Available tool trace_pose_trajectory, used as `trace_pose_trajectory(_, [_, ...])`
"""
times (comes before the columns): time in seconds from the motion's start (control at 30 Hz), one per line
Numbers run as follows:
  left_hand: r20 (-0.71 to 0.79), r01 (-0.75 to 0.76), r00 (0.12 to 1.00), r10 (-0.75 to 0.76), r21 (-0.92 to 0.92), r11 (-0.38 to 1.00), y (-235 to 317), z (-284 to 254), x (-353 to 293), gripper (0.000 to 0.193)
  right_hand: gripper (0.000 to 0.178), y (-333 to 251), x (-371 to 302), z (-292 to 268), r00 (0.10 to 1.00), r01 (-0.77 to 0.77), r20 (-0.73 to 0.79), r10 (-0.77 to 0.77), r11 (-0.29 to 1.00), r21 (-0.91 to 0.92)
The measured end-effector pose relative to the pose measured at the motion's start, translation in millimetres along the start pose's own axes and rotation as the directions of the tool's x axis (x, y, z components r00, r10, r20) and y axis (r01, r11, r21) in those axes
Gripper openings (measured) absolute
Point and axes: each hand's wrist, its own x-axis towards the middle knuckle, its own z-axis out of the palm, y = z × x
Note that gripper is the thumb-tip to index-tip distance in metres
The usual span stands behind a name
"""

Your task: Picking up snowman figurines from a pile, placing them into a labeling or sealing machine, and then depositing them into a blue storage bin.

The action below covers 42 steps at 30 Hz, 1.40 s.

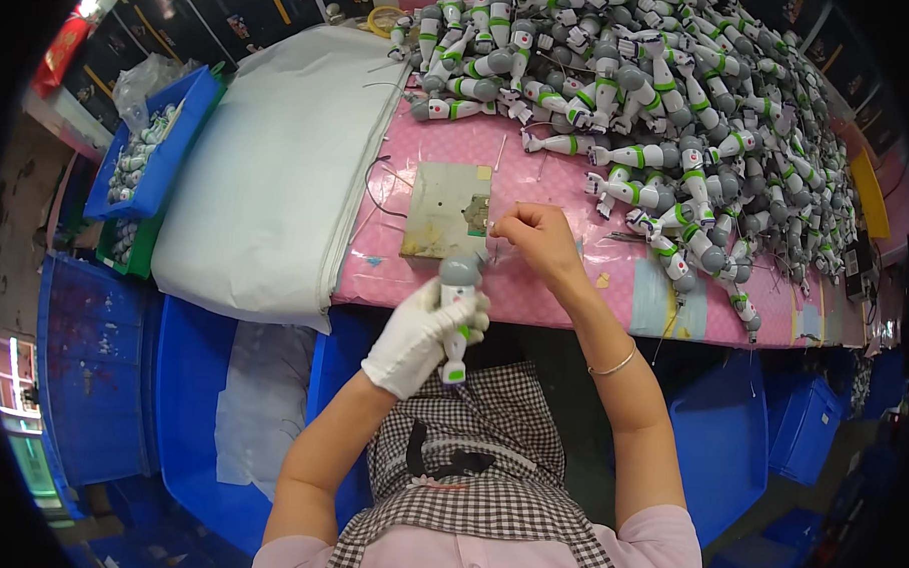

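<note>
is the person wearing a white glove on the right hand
No, the right hand is bare; the white glove is on the left hand, which holds a gray-and-white toy arm.

I'm noting a white sheet stack (274, 158). Left of it, a blue tray (184, 139) is sitting over a green bin (145, 248); a clear plastic bag (146, 88) is slumping toward the stack's far end. By its far right corner, a yellow ring (385, 21) is lying. Well right, lower than the stack: a blue crate (808, 427) is standing.
</note>
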Motion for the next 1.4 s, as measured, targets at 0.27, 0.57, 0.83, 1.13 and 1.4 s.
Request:
trace_pose_trajectory(0.27, [-0.007, -0.058, 0.998, 0.057, -0.229, 0.972, 17, -16, 19, 0.028, 0.021, -18, 16, -2, 0.953, -0.191, 0.236, 0.188, 0.982, -0.011])
trace_pose_trajectory(0.57, [-0.011, -0.069, 0.998, 0.068, -0.187, 0.980, 15, -19, 25, 0.034, 0.018, -15, 4, 5, 0.959, -0.273, 0.119, 0.255, 0.947, 0.170])
trace_pose_trajectory(0.83, [-0.027, -0.064, 0.998, 0.060, -0.200, 0.978, 16, -17, 26, 0.034, 0.018, -18, 23, -13, 0.879, -0.314, 0.377, 0.292, 0.949, -0.002])
trace_pose_trajectory(1.13, [-0.011, -0.083, 0.997, 0.082, -0.205, 0.975, 16, -17, 23, 0.032, 0.016, -20, 12, -2, 0.910, -0.317, 0.307, 0.278, 0.945, 0.083])
trace_pose_trajectory(1.4, [0.011, -0.108, 0.994, 0.113, -0.201, 0.974, 16, -19, 25, 0.032, 0.016, -21, 14, 0, 0.948, -0.182, 0.257, 0.186, 0.982, -0.043])
